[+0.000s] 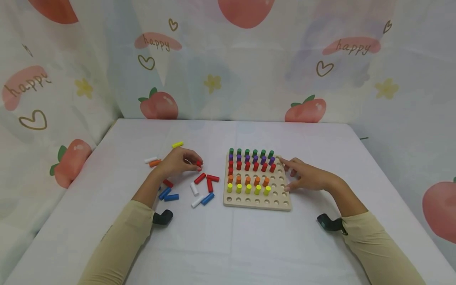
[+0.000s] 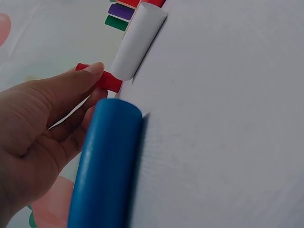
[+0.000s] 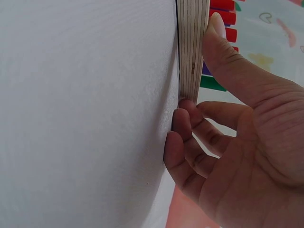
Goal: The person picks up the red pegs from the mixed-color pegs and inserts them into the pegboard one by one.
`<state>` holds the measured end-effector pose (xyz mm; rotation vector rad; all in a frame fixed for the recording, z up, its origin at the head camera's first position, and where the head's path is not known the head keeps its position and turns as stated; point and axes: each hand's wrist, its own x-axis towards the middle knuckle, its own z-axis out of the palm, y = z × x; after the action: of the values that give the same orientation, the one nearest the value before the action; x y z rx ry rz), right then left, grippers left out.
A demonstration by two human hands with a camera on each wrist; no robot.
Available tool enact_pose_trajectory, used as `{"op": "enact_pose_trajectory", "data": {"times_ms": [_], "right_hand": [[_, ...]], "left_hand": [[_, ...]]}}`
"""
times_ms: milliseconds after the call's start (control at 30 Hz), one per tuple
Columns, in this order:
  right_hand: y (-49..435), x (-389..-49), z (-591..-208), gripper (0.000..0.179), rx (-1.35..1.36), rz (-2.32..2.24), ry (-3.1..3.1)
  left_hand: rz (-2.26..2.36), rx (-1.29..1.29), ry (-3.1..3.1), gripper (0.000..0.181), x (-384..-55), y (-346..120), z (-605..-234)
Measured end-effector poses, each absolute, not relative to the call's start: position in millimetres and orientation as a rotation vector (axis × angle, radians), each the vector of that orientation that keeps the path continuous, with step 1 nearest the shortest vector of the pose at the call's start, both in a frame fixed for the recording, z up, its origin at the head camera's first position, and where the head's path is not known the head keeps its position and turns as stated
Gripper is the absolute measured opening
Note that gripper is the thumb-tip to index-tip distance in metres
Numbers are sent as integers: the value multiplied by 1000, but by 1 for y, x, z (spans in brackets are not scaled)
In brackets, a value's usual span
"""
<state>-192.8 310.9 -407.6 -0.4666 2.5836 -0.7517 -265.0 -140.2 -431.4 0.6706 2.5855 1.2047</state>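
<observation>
My left hand (image 1: 178, 161) pinches a red peg (image 2: 112, 82) between thumb and fingers, above the loose pegs left of the board. The wooden pegboard (image 1: 256, 206) carries rows of green, purple, red, orange and yellow pegs, and one red peg (image 1: 230, 171) stands alone at the left end of the row behind the orange ones. Bare holes show along its nearest row and right side. My right hand (image 1: 309, 175) touches the board's right edge, thumb partway down and index finger at the far corner. In the right wrist view, the other fingers rest by the tabletop.
Loose red pegs (image 1: 209, 185), blue pegs (image 1: 171, 197) and white pegs (image 1: 194, 189) lie between the left hand and the board. Farther left are an orange peg (image 1: 154, 163) and a white peg (image 1: 151, 160); a yellow peg (image 1: 177, 145) lies behind the hand. Patterned cloth (image 1: 228, 59) backs the table.
</observation>
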Motion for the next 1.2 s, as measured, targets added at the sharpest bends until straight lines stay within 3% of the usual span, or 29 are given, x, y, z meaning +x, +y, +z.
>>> {"op": "enact_pose_trajectory", "data": {"times_ms": [1200], "right_hand": [[313, -192, -409, 103, -454, -754, 2586]], "left_hand": [[1309, 834, 2562, 28, -251, -104, -399]]}}
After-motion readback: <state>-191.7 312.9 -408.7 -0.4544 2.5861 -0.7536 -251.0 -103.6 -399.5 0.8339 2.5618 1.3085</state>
